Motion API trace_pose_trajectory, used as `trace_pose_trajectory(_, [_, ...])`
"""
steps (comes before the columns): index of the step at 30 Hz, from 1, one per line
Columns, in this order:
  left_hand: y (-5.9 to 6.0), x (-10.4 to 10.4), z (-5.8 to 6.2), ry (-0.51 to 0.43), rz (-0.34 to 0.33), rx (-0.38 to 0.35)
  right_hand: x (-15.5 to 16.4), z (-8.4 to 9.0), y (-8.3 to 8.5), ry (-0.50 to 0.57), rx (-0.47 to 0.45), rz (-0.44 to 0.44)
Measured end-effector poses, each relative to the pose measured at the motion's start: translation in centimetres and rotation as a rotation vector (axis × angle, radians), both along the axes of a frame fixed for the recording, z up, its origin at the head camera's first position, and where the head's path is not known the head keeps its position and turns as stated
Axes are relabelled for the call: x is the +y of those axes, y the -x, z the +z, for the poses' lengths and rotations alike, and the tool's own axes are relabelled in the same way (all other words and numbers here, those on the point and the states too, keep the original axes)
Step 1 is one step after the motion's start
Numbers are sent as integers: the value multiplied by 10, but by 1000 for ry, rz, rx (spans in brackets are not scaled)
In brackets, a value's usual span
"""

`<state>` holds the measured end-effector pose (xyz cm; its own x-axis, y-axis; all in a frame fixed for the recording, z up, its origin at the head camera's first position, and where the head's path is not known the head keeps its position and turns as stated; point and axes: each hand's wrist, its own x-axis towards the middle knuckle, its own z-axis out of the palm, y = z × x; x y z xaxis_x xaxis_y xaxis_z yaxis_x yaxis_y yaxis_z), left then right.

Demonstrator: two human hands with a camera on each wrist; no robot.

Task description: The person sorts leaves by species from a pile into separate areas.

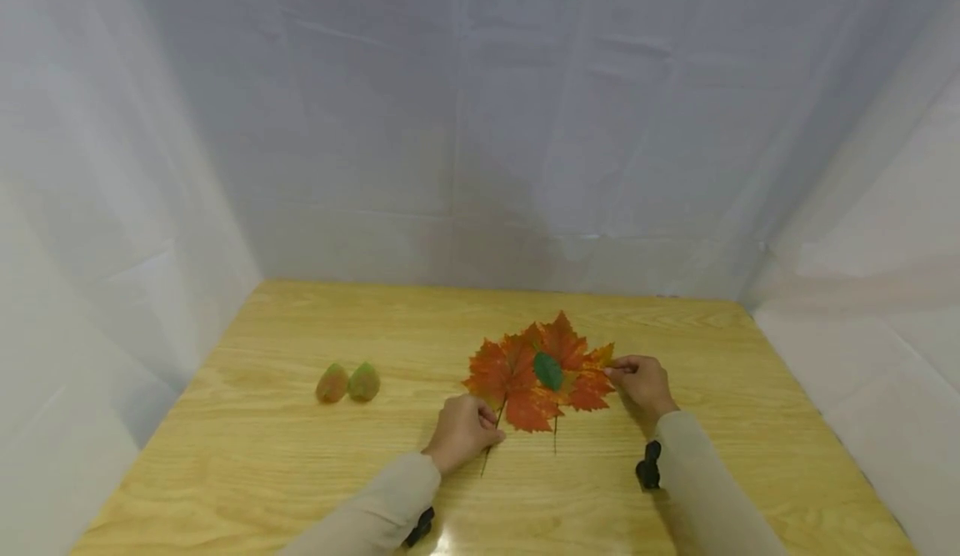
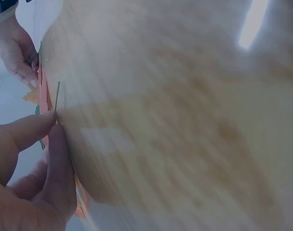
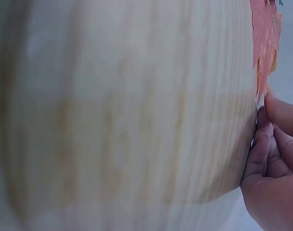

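Red-orange maple leaves [image 1: 531, 406] lie overlapping on the table, right of its middle. A small oval green leaf [image 1: 547, 370] rests on top of them. My left hand [image 1: 465, 433] pinches the thin stem [image 2: 58, 96] of the left maple leaf between thumb and forefinger, close to the tabletop. At the opposite side, my right hand [image 1: 643, 383] pinches the yellow-orange tip [image 1: 602, 354] of a maple leaf. In the right wrist view that hand's curled fingers [image 3: 262, 144] rest by the tabletop, below the red leaf [image 3: 265, 43]. Another stem [image 1: 556, 435] points towards me.
Two small rounded fruits, green and reddish [image 1: 332, 383] and mostly green [image 1: 364, 382], sit side by side on the left of the wooden table [image 1: 247, 456]. White sheeting [image 1: 480, 122] hangs behind the table and along both sides.
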<state>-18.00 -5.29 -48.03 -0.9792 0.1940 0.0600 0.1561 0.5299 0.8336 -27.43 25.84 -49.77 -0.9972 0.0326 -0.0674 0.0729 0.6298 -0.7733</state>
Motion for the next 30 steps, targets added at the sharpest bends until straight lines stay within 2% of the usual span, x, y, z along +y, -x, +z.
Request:
trace_pose_trajectory(9, [4,-1,-4,19,50,13,0,0,-1,18,11,7])
trace_pose_trajectory(15, [7,-2,-7,33,66,-6,-1,0,-1,10,4,2])
trace_pose_trajectory(20, [8,-5,-6,-40,37,-23,-1,1,-2,11,12,-2])
trace_pose_trajectory(25, [7,-12,-1,-145,19,-88,-2,0,-1,23,4,-2])
trace_pose_trajectory(30, [8,-23,14,-150,65,-109,-2,-1,-2,34,-5,-6])
